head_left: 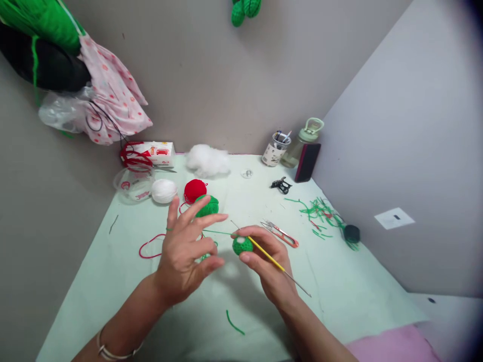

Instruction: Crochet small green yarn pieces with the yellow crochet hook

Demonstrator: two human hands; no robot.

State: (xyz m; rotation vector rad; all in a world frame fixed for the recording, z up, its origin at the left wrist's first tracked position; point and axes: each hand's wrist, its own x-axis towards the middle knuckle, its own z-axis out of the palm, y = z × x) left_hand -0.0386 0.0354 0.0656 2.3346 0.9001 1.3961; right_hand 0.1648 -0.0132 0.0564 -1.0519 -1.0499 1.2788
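Note:
My right hand [266, 264] is closed around a small green crocheted ball [242, 245] with white stuffing showing, and it also grips a yellow-handled crochet hook [269, 258] that slants down to the right. My left hand [186, 249] hovers just left of the ball with fingers spread apart; a green yarn strand [217, 232] runs over its fingers toward the ball. Behind the left hand sits a green yarn ball [208, 205].
On the pale green table [339, 281] lie a red yarn ball [194, 190], a white yarn ball [163, 190], white stuffing [207, 160], red-handled snips [282, 234], green yarn scraps [319, 211], a pen cup [276, 149], a water bottle [302, 143] and a box [154, 153].

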